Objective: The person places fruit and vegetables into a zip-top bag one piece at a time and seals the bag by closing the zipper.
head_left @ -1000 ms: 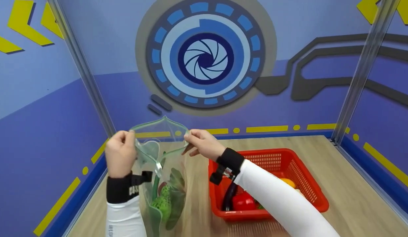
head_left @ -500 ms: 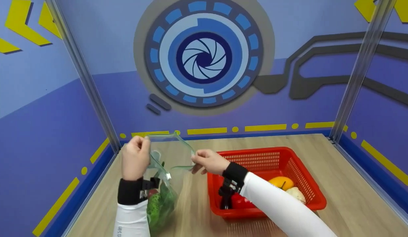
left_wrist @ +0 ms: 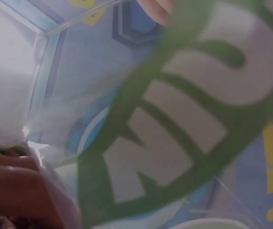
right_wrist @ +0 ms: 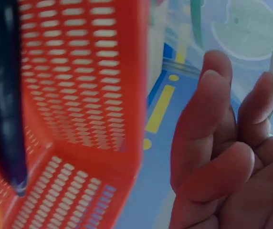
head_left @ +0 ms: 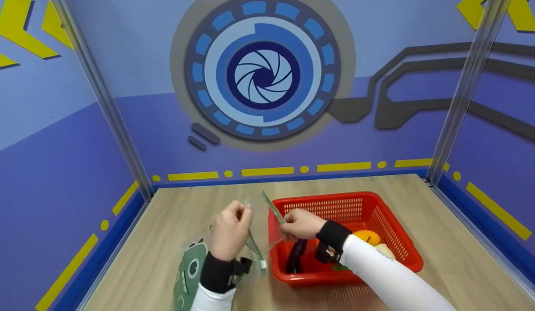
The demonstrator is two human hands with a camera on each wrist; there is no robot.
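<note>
A clear zip bag (head_left: 190, 278) with a green cartoon print hangs from both hands, its mouth tipped toward the right. My left hand (head_left: 230, 231) pinches one side of the mouth, near the green zip strip with its white slider (head_left: 262, 264). The opposite edge of the mouth is pinched by my right hand (head_left: 304, 223), over the near left part of the red basket (head_left: 345, 278). Large pale letters on the green print (left_wrist: 165, 138) fill the left wrist view. What the bag contains is hidden behind the print and my left arm.
In the basket lie a dark eggplant (head_left: 296, 255), a yellow-orange rounded item (head_left: 366, 236) and a pale item (head_left: 385, 250), partly behind my right sleeve. Patterned blue walls (head_left: 259, 160) enclose the wooden table (head_left: 164, 224) at the back and sides.
Both hands have moved right and down, carrying the bag's mouth to the basket's left side. The bag has turned: its green print now faces up, and the green vegetables seen inside earlier are out of sight.
</note>
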